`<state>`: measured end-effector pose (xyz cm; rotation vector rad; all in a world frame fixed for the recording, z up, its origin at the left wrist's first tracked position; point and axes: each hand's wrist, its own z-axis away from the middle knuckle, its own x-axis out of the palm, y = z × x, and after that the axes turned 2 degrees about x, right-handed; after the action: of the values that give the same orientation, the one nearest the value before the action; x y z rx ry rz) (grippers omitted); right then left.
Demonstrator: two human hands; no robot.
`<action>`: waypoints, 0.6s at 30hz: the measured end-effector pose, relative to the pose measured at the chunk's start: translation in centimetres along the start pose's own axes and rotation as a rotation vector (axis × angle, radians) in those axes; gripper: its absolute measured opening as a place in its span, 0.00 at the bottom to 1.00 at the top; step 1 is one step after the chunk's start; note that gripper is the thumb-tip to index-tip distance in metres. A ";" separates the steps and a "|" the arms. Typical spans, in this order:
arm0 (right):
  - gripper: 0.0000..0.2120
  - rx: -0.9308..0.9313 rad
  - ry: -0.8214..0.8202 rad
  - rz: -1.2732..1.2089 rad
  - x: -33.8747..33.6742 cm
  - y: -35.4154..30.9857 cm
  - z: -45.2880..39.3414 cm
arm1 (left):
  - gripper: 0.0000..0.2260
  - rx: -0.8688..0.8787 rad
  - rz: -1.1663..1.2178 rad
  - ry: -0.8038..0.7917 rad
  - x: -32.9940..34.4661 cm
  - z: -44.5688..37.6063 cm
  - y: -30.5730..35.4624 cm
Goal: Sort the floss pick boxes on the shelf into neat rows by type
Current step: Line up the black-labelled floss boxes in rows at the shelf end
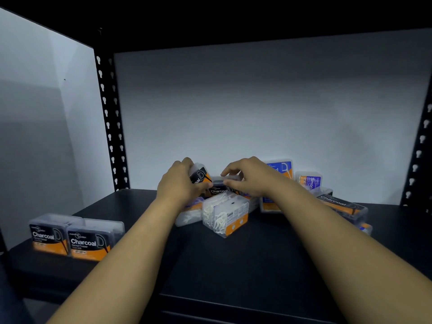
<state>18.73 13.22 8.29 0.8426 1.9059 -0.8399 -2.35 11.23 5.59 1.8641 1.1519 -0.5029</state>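
Observation:
A jumbled pile of clear floss pick boxes lies at the middle back of the black shelf [233, 265]. My left hand [180, 181] grips a tilted black Charcoal box [200, 176] at the top of the pile. My right hand [247, 177] pinches the upper edge of a second Charcoal box [219, 189] just beside it. A box of white picks [225, 215] lies label-back toward me in front. Two Charcoal boxes [50, 235] [92, 240] stand upright side by side at the shelf's front left.
Blue-and-orange boxes [280, 168] [309, 181] stand behind my right wrist, and another Charcoal box [341, 205] lies flat to the right. Black slotted uprights [111, 127] [418, 155] frame the shelf; a white wall is behind.

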 end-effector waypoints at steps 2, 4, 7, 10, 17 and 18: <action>0.15 -0.002 -0.005 0.004 0.0 0.0 0.0 | 0.22 -0.004 0.005 0.012 0.0 0.0 0.0; 0.15 0.001 -0.003 0.010 0.1 0.0 0.0 | 0.22 -0.018 0.025 0.040 -0.2 0.2 0.2; 0.15 0.013 0.015 0.026 0.2 0.2 0.1 | 0.22 -0.025 0.053 0.076 -0.5 0.4 0.4; 0.19 0.027 0.001 0.065 0.3 0.4 0.2 | 0.21 -0.029 0.107 0.072 -0.5 0.4 0.4; 0.32 0.070 -0.042 0.057 -0.5 -0.5 0.2 | 0.15 0.004 0.323 0.052 -0.3 0.2 0.3; 0.30 0.060 -0.036 0.108 -0.6 -0.5 0.1 | 0.16 0.002 0.337 0.048 -0.3 0.1 0.3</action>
<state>18.58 12.73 8.95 0.9521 1.7952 -0.8446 -2.21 10.94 5.87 2.0283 0.8424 -0.2697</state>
